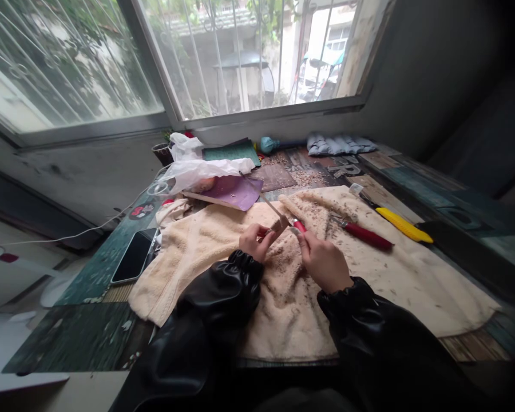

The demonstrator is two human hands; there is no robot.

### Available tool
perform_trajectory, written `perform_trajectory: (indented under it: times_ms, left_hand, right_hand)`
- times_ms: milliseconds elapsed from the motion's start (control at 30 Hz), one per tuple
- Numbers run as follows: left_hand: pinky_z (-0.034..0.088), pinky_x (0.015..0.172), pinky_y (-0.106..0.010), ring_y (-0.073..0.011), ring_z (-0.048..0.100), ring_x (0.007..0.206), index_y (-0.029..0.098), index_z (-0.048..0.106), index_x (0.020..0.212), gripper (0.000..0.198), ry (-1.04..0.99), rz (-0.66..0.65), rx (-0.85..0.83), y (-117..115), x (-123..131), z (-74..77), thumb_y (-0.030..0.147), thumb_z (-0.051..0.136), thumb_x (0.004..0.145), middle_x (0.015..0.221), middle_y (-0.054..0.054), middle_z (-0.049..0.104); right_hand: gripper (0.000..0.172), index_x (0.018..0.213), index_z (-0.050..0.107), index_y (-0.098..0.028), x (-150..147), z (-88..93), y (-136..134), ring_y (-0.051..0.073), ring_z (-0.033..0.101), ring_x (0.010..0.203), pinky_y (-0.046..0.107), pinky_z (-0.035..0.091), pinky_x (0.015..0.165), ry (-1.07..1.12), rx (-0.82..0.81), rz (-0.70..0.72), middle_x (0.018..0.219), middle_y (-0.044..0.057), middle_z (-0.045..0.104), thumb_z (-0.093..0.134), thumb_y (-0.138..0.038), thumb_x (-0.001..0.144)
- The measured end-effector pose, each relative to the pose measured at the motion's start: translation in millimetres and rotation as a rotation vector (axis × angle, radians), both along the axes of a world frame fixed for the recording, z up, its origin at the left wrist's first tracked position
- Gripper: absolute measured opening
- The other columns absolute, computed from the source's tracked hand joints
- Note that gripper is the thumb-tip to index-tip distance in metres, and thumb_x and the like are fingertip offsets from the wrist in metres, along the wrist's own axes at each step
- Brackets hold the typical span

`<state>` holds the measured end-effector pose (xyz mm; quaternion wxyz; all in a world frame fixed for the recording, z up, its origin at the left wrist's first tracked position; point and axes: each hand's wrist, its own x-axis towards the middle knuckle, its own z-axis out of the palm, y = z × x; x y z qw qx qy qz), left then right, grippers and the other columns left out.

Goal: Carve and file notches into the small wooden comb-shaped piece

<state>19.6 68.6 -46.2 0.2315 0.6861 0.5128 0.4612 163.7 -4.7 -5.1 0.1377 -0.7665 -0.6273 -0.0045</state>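
My left hand (254,242) is closed around a small brown block of wood (278,224), held up in front of me over a cream towel (206,232). My right hand (327,264) is closed close beside it, gripping a carving tool with a red handle (299,225); its tip meets the wood, though fingers hide most of the tool. Wood shavings are scattered over the towel around both hands. A second red-handled tool (369,236) lies on the towel to the right. Beyond it rests a yellow-handled knife (403,224).
A phone (134,256) lies at the left on the patterned table (86,332). Behind the towel are a purple sheet (240,193), a white plastic bag (210,171) and a green mat (232,152). A grey-blue padded bundle (341,144) sits by the window wall.
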Motion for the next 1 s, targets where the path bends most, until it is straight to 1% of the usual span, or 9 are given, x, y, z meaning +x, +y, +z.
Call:
perform_trajectory:
  times_ms: [67, 167, 267, 367, 467, 567, 667, 833, 1000]
  left_hand:
    - [0.047, 0.052, -0.023, -0.0126, 0.059, 0.059, 0.017, 0.057, 0.067, 0.014, -0.007, -0.002, -0.005, -1, 0, 0.6, 0.03, 0.062, 0.067, 0.067, -0.002, 0.062]
    - [0.046, 0.043, -0.022, -0.0121, 0.058, 0.052, 0.017, 0.058, 0.067, 0.017, -0.08, -0.029, -0.123, -6, 2, 4.3, 0.033, 0.063, 0.067, 0.062, -0.001, 0.061]
    - [0.044, 0.035, -0.021, -0.0129, 0.058, 0.048, 0.017, 0.059, 0.069, 0.023, -0.215, -0.038, -0.263, -9, 3, 8.1, 0.038, 0.064, 0.064, 0.06, -0.001, 0.06]
    - [0.048, 0.037, -0.023, -0.0123, 0.057, 0.047, 0.015, 0.057, 0.071, 0.03, -0.396, -0.086, -0.349, -9, 4, 9.6, 0.042, 0.066, 0.062, 0.06, 0.0, 0.059]
    - [0.051, 0.044, -0.027, -0.0117, 0.057, 0.049, 0.015, 0.055, 0.076, 0.035, -0.637, -0.2, -0.432, -7, 7, 8.8, 0.045, 0.066, 0.061, 0.065, -0.001, 0.06]
    - [0.051, 0.051, -0.026, -0.0131, 0.06, 0.056, 0.015, 0.056, 0.083, 0.038, -0.826, -0.309, -0.541, -7, 11, 6.4, 0.046, 0.065, 0.064, 0.072, -0.003, 0.063]
    - [0.051, 0.059, -0.029, -0.0171, 0.063, 0.067, 0.014, 0.06, 0.085, 0.039, -0.915, -0.411, -0.643, -10, 13, 3.3, 0.048, 0.063, 0.065, 0.08, -0.007, 0.066]
    - [0.049, 0.072, -0.03, -0.0191, 0.063, 0.077, 0.013, 0.063, 0.086, 0.047, -0.93, -0.523, -0.716, -11, 15, -1.9, 0.032, 0.079, 0.047, 0.084, -0.007, 0.067]
    - [0.05, 0.072, -0.029, -0.0185, 0.061, 0.085, 0.015, 0.063, 0.088, 0.042, -0.903, -0.478, -0.726, -12, 13, -1.9, 0.023, 0.079, 0.05, 0.09, -0.006, 0.065]
  right_hand:
    - [0.038, 0.095, 0.06, -0.02, 1, -3.0, -5, 0.02, 0.058, 0.059, 0.027, 0.027, 0.05, 0.005, -0.011, 0.009, 0.068, 0.007, 0.065, 0.026, -0.036, 0.09]
    - [0.037, 0.091, 0.06, -0.02, 4, -6.6, -8, 0.019, 0.058, 0.06, 0.026, 0.028, 0.051, 0.045, -0.003, -0.001, 0.068, 0.007, 0.065, 0.027, -0.036, 0.09]
    - [0.035, 0.09, 0.06, -0.019, 7, -10.4, -7, 0.019, 0.058, 0.062, 0.026, 0.029, 0.052, 0.102, 0.024, -0.024, 0.07, 0.007, 0.065, 0.029, -0.034, 0.09]
    - [0.034, 0.084, 0.059, -0.018, 8, -12.7, -7, 0.018, 0.056, 0.061, 0.026, 0.031, 0.053, 0.225, 0.075, -0.013, 0.066, 0.006, 0.062, 0.029, -0.033, 0.089]
    - [0.034, 0.078, 0.055, -0.018, 5, -11.5, -7, 0.015, 0.055, 0.057, 0.024, 0.035, 0.053, 0.511, 0.109, 0.098, 0.059, 0.002, 0.058, 0.031, -0.039, 0.088]
    - [0.031, 0.087, 0.052, -0.017, -3, -10.2, -5, 0.014, 0.059, 0.063, 0.022, 0.043, 0.058, 0.896, 0.051, 0.225, 0.072, 0.002, 0.062, 0.046, -0.047, 0.08]
    - [0.049, 0.102, 0.048, -0.016, -12, -14.2, 2, 0.016, 0.062, 0.073, 0.026, 0.048, 0.066, 1.14, 0.02, 0.216, 0.085, 0.006, 0.064, 0.061, -0.049, 0.068]
    - [0.061, 0.108, 0.048, -0.015, -15, -22.5, 9, 0.019, 0.063, 0.078, 0.031, 0.05, 0.068, 1.224, 0.111, 0.124, 0.095, 0.009, 0.063, 0.068, -0.047, 0.059]
    - [0.04, 0.099, 0.058, -0.015, -6, -18.7, 4, 0.018, 0.061, 0.075, 0.028, 0.048, 0.067, 1.185, 0.146, 0.219, 0.083, 0.006, 0.063, 0.058, -0.042, 0.07]
